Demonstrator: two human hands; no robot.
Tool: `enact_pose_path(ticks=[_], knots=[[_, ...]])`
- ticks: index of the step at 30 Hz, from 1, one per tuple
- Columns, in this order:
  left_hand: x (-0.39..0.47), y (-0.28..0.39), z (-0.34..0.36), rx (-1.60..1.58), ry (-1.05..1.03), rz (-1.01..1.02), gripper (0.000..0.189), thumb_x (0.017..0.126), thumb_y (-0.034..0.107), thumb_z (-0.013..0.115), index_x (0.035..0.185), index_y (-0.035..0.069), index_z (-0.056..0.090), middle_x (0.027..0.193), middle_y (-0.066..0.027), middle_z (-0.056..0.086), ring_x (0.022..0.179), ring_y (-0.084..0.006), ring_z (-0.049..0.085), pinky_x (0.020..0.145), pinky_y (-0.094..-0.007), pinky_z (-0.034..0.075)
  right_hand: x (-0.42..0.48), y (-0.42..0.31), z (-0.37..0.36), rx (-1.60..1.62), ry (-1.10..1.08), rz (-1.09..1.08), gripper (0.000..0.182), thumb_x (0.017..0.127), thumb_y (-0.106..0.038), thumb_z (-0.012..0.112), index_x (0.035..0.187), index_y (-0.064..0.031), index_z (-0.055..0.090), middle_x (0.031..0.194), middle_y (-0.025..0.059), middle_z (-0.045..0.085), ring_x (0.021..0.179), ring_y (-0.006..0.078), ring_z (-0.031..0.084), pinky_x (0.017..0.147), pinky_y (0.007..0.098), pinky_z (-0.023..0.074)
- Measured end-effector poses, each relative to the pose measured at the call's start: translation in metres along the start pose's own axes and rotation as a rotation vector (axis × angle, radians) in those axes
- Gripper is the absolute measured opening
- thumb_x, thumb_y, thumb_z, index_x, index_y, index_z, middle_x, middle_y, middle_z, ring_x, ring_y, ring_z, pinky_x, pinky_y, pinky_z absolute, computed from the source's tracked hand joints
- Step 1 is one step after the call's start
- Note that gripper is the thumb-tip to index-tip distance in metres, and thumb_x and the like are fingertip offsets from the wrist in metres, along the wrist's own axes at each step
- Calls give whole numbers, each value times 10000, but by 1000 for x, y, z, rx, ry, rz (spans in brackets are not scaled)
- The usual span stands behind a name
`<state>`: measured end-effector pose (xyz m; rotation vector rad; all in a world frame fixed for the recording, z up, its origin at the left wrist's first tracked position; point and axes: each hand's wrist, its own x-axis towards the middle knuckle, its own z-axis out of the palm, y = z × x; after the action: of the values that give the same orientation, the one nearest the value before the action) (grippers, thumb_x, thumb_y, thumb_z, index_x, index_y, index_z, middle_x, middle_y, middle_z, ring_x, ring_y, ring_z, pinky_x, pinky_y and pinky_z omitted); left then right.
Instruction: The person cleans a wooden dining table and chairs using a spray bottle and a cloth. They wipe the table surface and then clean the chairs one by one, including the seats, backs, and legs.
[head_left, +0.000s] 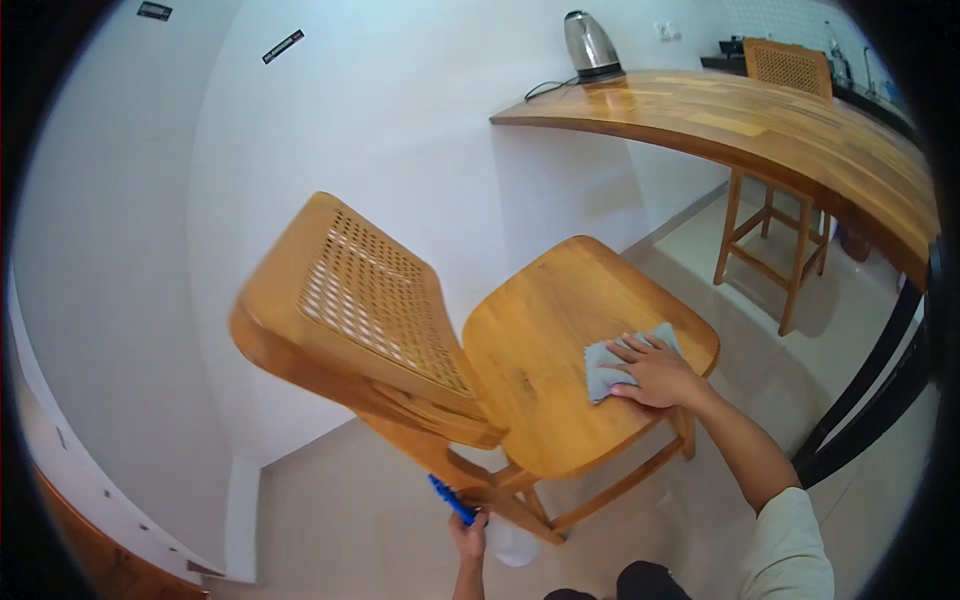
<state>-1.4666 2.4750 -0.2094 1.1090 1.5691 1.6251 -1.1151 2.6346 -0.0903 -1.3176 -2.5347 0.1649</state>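
A wooden chair (555, 315) with a woven cane backrest (375, 300) stands before me, its back towards the left. My right hand (652, 371) lies spread on a grey-blue cloth (600, 367), which rests flat on the seat near its right front part. Low down, beside the chair's rear frame, my left hand (469, 534) grips a blue plastic spray head (452, 499); a whitish, translucent bottle (513, 541) shows just to the right of that hand.
A wooden counter (675, 112) juts in from the right, bearing a steel electric kettle (591, 45) with a cord. Beyond it stands a cane-backed wooden stool (787, 67). Black curved metal legs (862, 405) rise at right. A white wall (337, 127) stands behind the chair.
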Motion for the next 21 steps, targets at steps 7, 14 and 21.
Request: enact_pose_path(ticks=[7,14,21], knots=[[19,171,-36,-172,-157,-167,172,764,25,564,916,-51,581,958,-168,637,619,-133,539,605,-234,431,7,-17,12,177,191,329,385,855,-240,552,1194,-63,505,1286,101,461,1223,251,387,1007,373,294],[59,387,-58,-45,28,-92,229,857,162,566,945,-48,588,916,-142,638,596,-98,514,565,-224,406,81,-178,-154,1575,277,439,480,900,-347,498,1243,-13,460,1113,61,549,1013,163,504,900,299,376],[94,422,-13,-74,49,-150,398,860,196,579,1181,-30,518,830,-52,594,612,-79,498,555,-223,378,154,-268,-240,1095,224,-467,472,874,-209,511,1321,-120,391,1436,31,278,1360,289,100,1078,474,85]])
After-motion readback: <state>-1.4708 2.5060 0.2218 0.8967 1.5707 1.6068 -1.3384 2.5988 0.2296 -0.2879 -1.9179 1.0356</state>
